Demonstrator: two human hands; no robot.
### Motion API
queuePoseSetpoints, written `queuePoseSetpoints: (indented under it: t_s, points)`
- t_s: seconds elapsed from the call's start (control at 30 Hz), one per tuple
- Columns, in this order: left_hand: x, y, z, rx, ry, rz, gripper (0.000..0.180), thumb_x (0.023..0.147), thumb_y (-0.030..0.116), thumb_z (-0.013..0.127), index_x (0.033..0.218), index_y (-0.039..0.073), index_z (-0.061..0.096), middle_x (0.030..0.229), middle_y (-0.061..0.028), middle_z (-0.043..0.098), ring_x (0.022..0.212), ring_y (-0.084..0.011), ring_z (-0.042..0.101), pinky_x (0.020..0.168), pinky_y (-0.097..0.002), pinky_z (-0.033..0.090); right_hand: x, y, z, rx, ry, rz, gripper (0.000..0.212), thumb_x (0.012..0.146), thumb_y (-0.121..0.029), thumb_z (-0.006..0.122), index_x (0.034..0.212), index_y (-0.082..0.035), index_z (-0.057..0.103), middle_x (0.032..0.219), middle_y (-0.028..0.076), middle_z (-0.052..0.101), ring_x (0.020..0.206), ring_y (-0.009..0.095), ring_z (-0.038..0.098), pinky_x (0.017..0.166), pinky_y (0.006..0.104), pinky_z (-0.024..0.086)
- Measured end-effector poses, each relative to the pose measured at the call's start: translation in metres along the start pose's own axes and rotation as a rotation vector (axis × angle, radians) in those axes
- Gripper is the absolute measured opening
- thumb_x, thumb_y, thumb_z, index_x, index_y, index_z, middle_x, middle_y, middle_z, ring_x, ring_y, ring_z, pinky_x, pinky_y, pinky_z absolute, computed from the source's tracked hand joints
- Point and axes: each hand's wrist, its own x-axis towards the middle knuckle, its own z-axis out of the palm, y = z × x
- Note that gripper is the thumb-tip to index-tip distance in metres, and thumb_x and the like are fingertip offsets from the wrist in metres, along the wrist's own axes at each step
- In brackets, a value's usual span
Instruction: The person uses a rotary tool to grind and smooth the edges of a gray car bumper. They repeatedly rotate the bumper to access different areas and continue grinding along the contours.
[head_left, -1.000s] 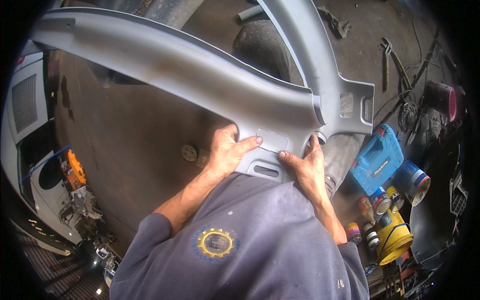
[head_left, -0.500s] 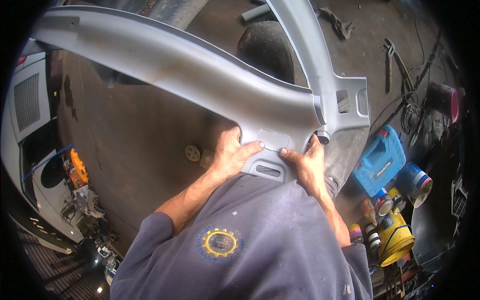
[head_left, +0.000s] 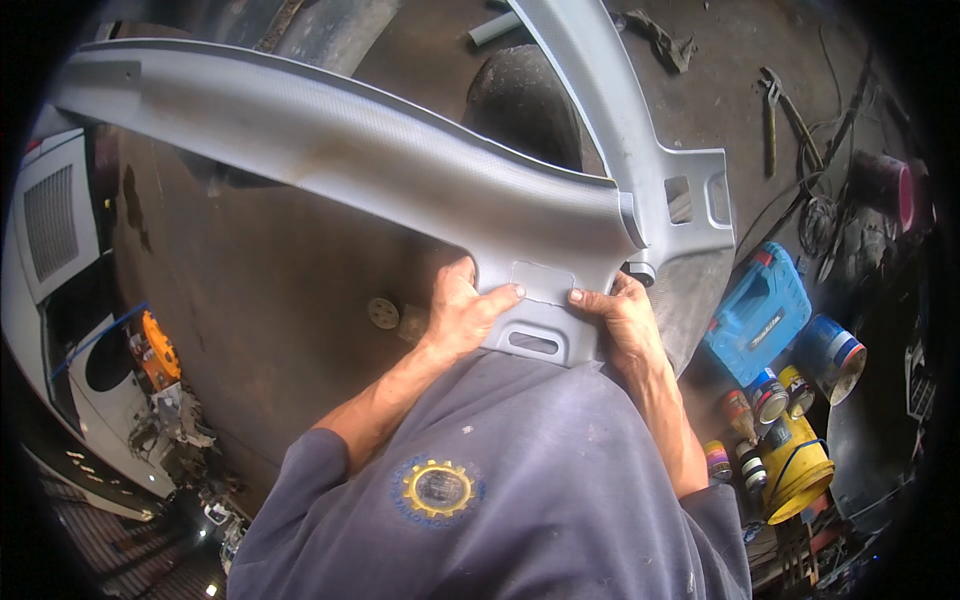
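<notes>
A long, curved grey plastic trim panel (head_left: 370, 140) stretches from the upper left down to my lap. Its near end has a slotted tab and a rectangular patch with a visible outline. My left hand (head_left: 462, 308) grips the left edge of this end, thumb on top beside the patch, fingers hidden underneath. On the opposite edge, my right hand (head_left: 625, 312) holds on likewise, its thumb at the patch's right side. Behind it lies a second, similar trim panel (head_left: 665, 190) with a square hole and a slot, which neither hand appears to hold.
To the right stand a blue tool case (head_left: 758, 315), several paint cans (head_left: 832, 355) and a yellow bucket (head_left: 800, 480). Pliers (head_left: 772, 110) and cables lie farther off on the floor. A white vehicle part (head_left: 60, 240) is at the left, near an orange object (head_left: 160, 345).
My right thumb has shifted slightly right, off the patch's lower corner toward its side. The panel's far end sits a little lower in view. Both hands keep their grip.
</notes>
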Motion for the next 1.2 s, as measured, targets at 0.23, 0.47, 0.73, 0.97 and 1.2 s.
queuePoseSetpoints:
  t_s: [0.23,0.47,0.73,0.97,1.2]
  points:
    - [0.002,-0.012,0.004,0.006,0.050,0.067,0.033,0.079,0.014,0.079,0.101,-0.008,0.068,0.093,-0.0121,0.073,0.085,-0.0150,0.067,0.080,-0.0310,0.054,0.001,-0.002,0.013,-0.076,0.103,0.021,0.042,0.077,0.007,0.078,0.115,0.008,0.062,0.099,0.018,0.073,0.086,0.024,0.071,0.082,0.0341,0.059]
    - [0.006,-0.008,0.004,-0.219,-0.017,-0.042,0.030,0.079,0.011,0.078,0.100,-0.007,0.068,0.094,-0.0109,0.072,0.086,-0.0146,0.066,0.080,-0.0303,0.053,0.002,0.001,0.013,-0.055,0.099,-0.021,0.043,0.077,0.007,0.077,0.117,0.006,0.062,0.103,0.017,0.072,0.089,0.023,0.070,0.084,0.0334,0.058]
    - [0.005,0.009,0.002,-0.121,-0.067,-0.057,0.030,0.079,0.009,0.077,0.103,-0.007,0.068,0.095,-0.0126,0.073,0.084,-0.0162,0.068,0.079,-0.0302,0.054,0.000,-0.001,0.003,0.067,0.038,0.030,0.041,0.080,0.004,0.076,0.118,0.006,0.062,0.104,0.016,0.071,0.091,0.023,0.070,0.087,0.0341,0.057]
    - [0.008,0.003,0.004,-0.066,-0.064,0.028,0.033,0.079,0.010,0.078,0.105,-0.007,0.068,0.097,-0.0123,0.073,0.086,-0.0162,0.068,0.080,-0.0313,0.055,-0.002,-0.002,0.016,-0.074,0.147,-0.012,0.037,0.080,0.005,0.075,0.115,0.007,0.063,0.101,0.017,0.072,0.088,0.023,0.070,0.085,0.0337,0.056]
    - [0.012,-0.003,0.005,-0.023,-0.033,0.054,0.033,0.078,0.013,0.079,0.101,-0.007,0.069,0.094,-0.0117,0.074,0.084,-0.0162,0.068,0.079,-0.0311,0.055,-0.003,-0.003,0.024,-0.129,0.204,-0.024,0.031,0.082,0.005,0.072,0.113,0.006,0.065,0.100,0.017,0.072,0.087,0.023,0.070,0.084,0.0337,0.056]
